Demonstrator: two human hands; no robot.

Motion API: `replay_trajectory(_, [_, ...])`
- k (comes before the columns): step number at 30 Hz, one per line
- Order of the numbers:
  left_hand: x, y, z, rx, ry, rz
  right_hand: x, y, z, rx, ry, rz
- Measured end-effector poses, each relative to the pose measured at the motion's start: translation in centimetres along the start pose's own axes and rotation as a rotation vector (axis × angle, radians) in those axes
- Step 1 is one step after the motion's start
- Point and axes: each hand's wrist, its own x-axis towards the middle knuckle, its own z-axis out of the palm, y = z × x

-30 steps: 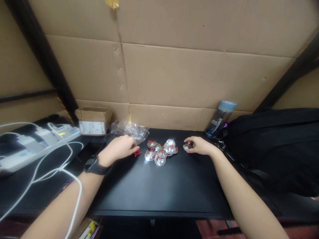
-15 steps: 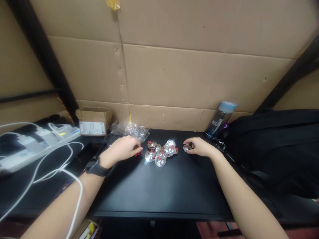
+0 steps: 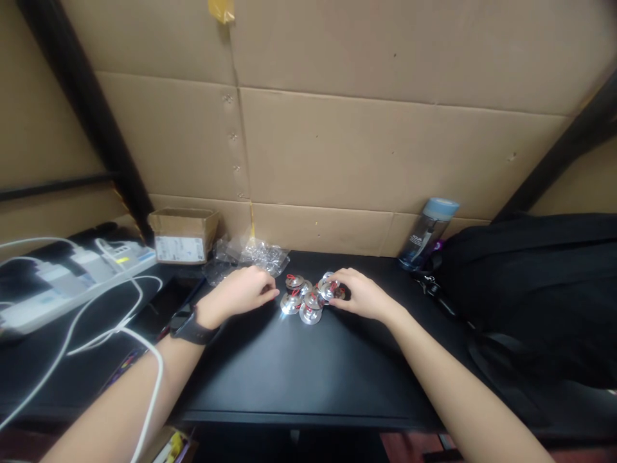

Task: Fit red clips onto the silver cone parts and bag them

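A pile of finger cymbals, shiny domed metal discs with red cord loops, lies in the middle of the black table. My right hand is at the pile's right side, thumb and fingers closed around the edges of a finger cymbal. Other discs lie under and beside that one, partly covered by the fingers. To the left of the pile, my left hand hovers low with curled fingers, thumb near the fingertips. Whatever lies inside that hand is hidden. A dark watch is on my left wrist.
Crumpled clear plastic bags lie behind my left hand, beside a small cardboard box. A power strip with white cables is at left. A water bottle and black backpack stand at right.
My right hand has moved left, from beside the pile onto its right side. The red cord that showed at my left fingertips is out of sight; the left hand has barely shifted.
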Motion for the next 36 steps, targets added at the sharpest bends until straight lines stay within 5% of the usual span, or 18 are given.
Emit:
replay_trajectory(13, [0.0, 1.0, 0.8, -0.018, -0.008, 0.046, 0.3, -1.0, 1.2, 0.036, 0.011, 0.032])
replay_trajectory(20, [0.2, 2.3, 1.1, -0.074, 0.021, 0.109, 0.3, -0.9, 1.4, 0.098, 0.152, 0.108])
replay_trajectory(26, [0.2, 5.0, 0.9, -0.501, 0.133, 0.141, -0.2, -4.4, 0.4, 0.403, 0.258, -0.100])
replay_trajectory(36, [0.4, 6.8, 2.9, -0.823, 0.159, 0.152, -0.3, -6.8, 0.3, 0.412, 0.332, -0.302])
